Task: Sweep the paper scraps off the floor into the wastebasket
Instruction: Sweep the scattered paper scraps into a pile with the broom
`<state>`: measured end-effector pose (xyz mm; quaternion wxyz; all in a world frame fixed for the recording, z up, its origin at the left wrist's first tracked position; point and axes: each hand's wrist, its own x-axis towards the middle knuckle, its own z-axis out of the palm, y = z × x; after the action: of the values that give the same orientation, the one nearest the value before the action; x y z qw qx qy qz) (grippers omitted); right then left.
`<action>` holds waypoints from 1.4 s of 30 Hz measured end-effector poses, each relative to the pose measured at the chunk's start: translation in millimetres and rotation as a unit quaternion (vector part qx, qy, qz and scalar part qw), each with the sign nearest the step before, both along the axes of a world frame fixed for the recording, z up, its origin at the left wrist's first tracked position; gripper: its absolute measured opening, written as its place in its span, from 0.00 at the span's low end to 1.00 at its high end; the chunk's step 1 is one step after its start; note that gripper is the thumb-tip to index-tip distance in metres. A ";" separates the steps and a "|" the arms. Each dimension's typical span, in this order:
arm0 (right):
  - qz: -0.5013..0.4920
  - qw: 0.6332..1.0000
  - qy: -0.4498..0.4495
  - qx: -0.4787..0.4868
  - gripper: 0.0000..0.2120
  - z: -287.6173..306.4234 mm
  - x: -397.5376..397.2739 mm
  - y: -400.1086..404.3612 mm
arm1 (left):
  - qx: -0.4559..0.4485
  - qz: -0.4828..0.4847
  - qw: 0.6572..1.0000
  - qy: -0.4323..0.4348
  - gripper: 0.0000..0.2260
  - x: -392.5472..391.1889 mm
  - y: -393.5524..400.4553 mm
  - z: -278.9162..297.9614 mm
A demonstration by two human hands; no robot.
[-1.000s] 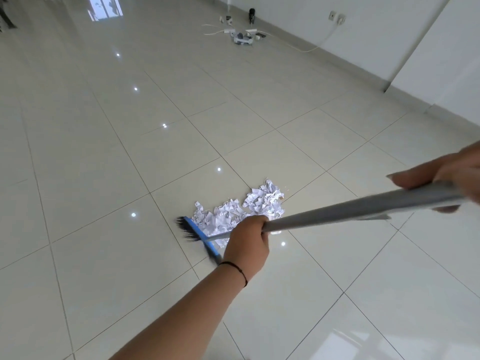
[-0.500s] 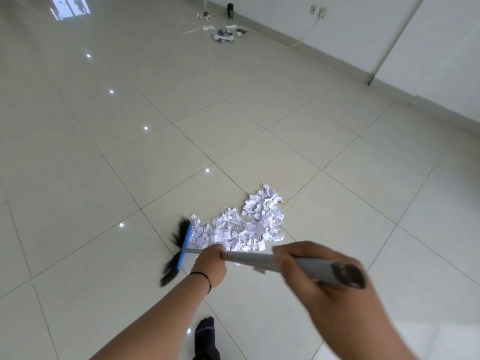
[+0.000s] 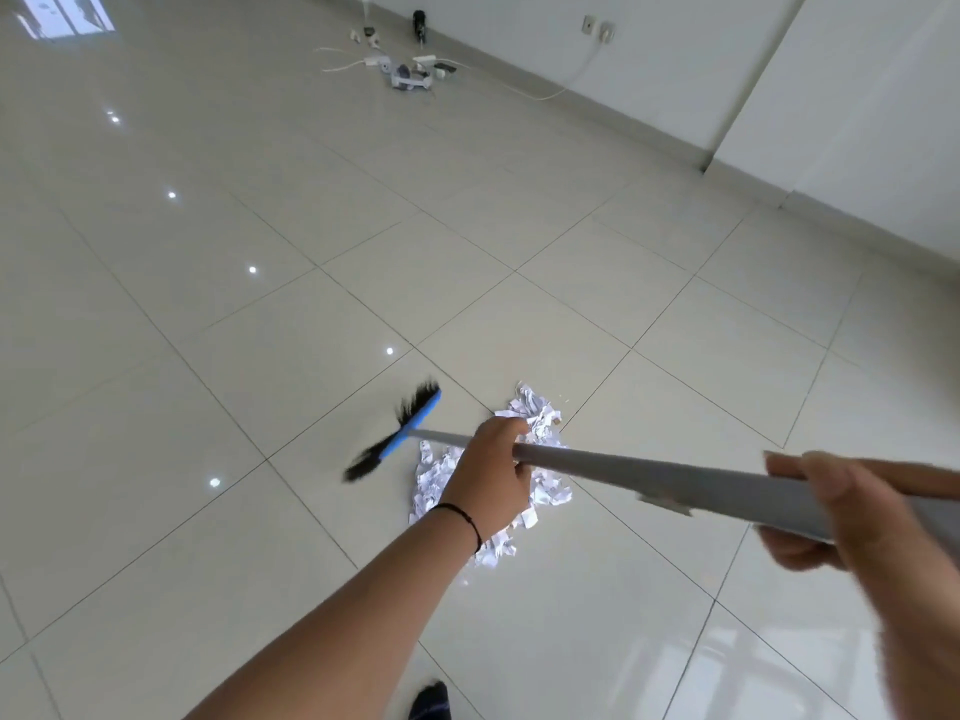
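Observation:
A pile of white paper scraps (image 3: 543,423) lies on the glossy tiled floor (image 3: 260,356), partly hidden behind my left hand. I hold a broom with a grey handle (image 3: 649,472) and a blue head with black bristles (image 3: 402,433). The head is off to the left of the pile and looks lifted. My left hand (image 3: 491,472) grips the handle low down. My right hand (image 3: 852,517), blurred at the right edge, grips the upper part. No wastebasket is in view.
Cables, plugs and small devices (image 3: 410,70) lie on the floor by the far wall, below wall sockets (image 3: 597,28). A white wall with a corner (image 3: 727,96) runs along the right. My dark-socked foot (image 3: 428,701) shows at the bottom edge.
The broom head has swung from the near left of the pile up and away, turned more upright. My right hand moved right and up along the handle. The view shifted.

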<state>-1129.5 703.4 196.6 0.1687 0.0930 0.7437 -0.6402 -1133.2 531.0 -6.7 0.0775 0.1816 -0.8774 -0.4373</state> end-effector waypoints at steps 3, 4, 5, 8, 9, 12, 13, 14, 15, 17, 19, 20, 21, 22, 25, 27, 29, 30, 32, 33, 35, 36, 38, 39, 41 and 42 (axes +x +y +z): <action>-0.057 0.985 0.155 0.054 0.08 -22.7 18.4 -19.0 | 0.018 0.006 0.997 0.072 0.12 -12.7 10.7 8.0; -0.055 0.975 0.205 0.067 0.09 -34.2 26.3 -22.9 | 0.025 0.001 0.996 0.089 0.09 -15.3 14.9 9.8; -0.037 0.969 0.238 0.061 0.10 -45.6 32.2 -24.7 | 0.030 -0.007 0.995 0.094 0.05 -17.4 15.9 10.5; 0.038 0.927 0.359 0.098 0.09 -63.1 31.2 -35.1 | 0.042 -0.067 0.994 0.075 0.03 -24.9 0.9 14.0; 0.070 0.906 0.400 0.123 0.09 -65.0 28.0 -37.4 | 0.050 -0.078 0.993 0.074 0.05 -27.7 -4.7 18.3; 0.160 0.842 0.485 0.175 0.07 -52.3 10.8 -49.2 | 0.180 -0.056 0.978 0.085 0.13 -36.7 -13.2 44.7; 0.190 0.830 0.494 0.176 0.11 -45.2 4.1 -53.8 | 0.210 -0.034 0.973 0.088 0.12 -41.2 -15.1 53.2; 0.207 0.826 0.493 0.178 0.15 -38.1 -3.7 -56.7 | 0.219 -0.007 0.971 0.096 0.11 -48.5 -17.2 61.9; 0.214 0.830 0.482 0.180 0.20 -35.5 -10.3 -60.1 | 0.199 0.030 0.973 0.112 0.10 -55.1 -22.7 67.6; 0.220 0.864 0.412 0.185 0.25 -44.2 -24.9 -61.4 | 0.155 0.106 0.970 0.154 0.08 -70.3 -37.9 82.5; 0.249 0.886 0.303 0.246 0.22 -67.5 -42.1 -58.9 | 0.212 0.159 0.946 0.187 0.08 -79.1 -51.6 96.7; 0.275 0.886 0.245 0.283 0.22 -81.8 -51.2 -58.4 | 0.248 0.176 0.932 0.194 0.07 -80.3 -56.9 101.1; 0.303 0.879 0.200 0.309 0.24 -97.3 -58.9 -59.4 | 0.282 0.192 0.918 0.201 0.07 -78.2 -60.7 102.6; 0.327 0.871 0.173 0.323 0.26 -110.9 -67.2 -63.3 | 0.315 0.208 0.902 0.208 0.07 -75.6 -62.6 102.8; 0.338 0.850 0.208 0.347 0.36 -138.8 -93.1 -84.8 | 0.395 0.217 0.866 0.215 0.03 -62.1 -57.4 98.8; 0.340 0.801 0.294 0.395 0.39 -146.9 -119.9 -98.5 | 0.404 0.163 0.874 0.213 0.05 -53.4 -56.1 96.6; 0.386 0.748 0.333 0.426 0.35 -149.2 -151.6 -106.0 | 0.385 0.090 0.896 0.200 0.10 -48.8 -58.5 97.2; 0.427 0.733 0.326 0.417 0.30 -149.1 -167.9 -109.5 | 0.383 0.070 0.900 0.194 0.11 -50.4 -61.0 98.8; 0.481 0.717 0.322 0.389 0.15 -148.0 -191.7 -113.8 | 0.395 0.082 0.890 0.213 0.12 -59.3 -66.2 108.2; 0.486 0.710 0.336 0.384 0.10 -149.6 -201.7 -114.8 | 0.402 0.117 0.875 0.244 0.10 -64.9 -71.3 116.8; 0.483 0.705 0.354 0.380 0.09 -153.9 -225.8 -117.9 | 0.380 0.209 0.838 0.332 0.04 -74.7 -86.6 139.3; 0.478 0.705 0.359 0.382 0.09 -156.6 -236.8 -117.8 | 0.336 0.247 0.835 0.360 0.05 -77.2 -93.3 151.7; 0.466 0.692 0.396 0.382 0.11 -165.3 -266.2 -118.8 | 0.256 0.265 0.851 0.373 0.08 -90.4 -99.3 169.5; 0.455 0.688 0.418 0.380 0.11 -167.7 -275.7 -118.0 | 0.235 0.242 0.867 0.367 0.07 -96.5 -96.3 175.2; 0.447 0.688 0.437 0.367 0.11 -176.9 -305.4 -118.2 | 0.214 0.207 0.889 0.347 0.09 -119.1 -85.2 173.3; 0.443 0.692 0.438 0.365 0.11 -179.8 -317.2 -118.6 | 0.207 0.194 0.895 0.345 0.10 -128.3 -79.3 170.8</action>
<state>-1446.6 584.8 16.8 0.0405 -0.4837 0.8633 -0.1381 -1261.4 451.7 164.1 0.4195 0.1977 -0.6322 -0.6206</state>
